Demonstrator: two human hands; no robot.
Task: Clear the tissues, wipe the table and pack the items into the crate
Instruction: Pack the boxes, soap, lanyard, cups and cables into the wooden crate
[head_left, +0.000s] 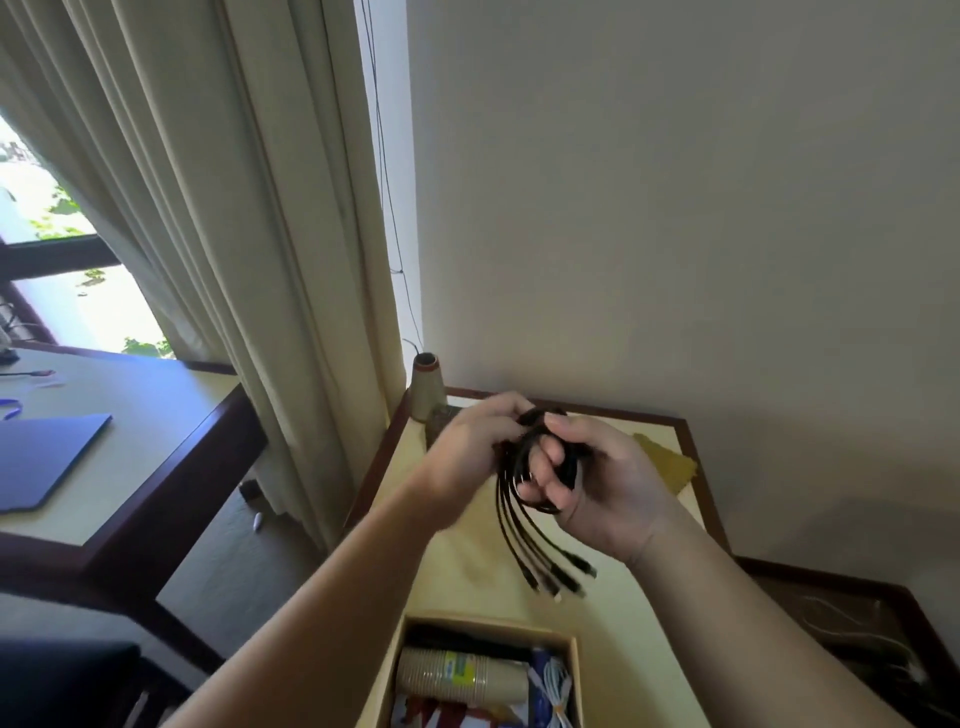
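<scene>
Both hands hold a bundle of black cables above the cream table. My right hand grips the coiled part, fingers curled through the loops. My left hand pinches the coil from the left side. Several loose ends with plugs hang down toward the table. The wooden crate stands at the table's near edge; in it lie a sleeve of brown paper cups, a white cable and other items. A yellow cloth lies at the table's far right.
A brown cone spool stands in the far left corner against the wall. A curtain hangs to the left. Another table with a blue folder is further left. A dark low stand sits on the right.
</scene>
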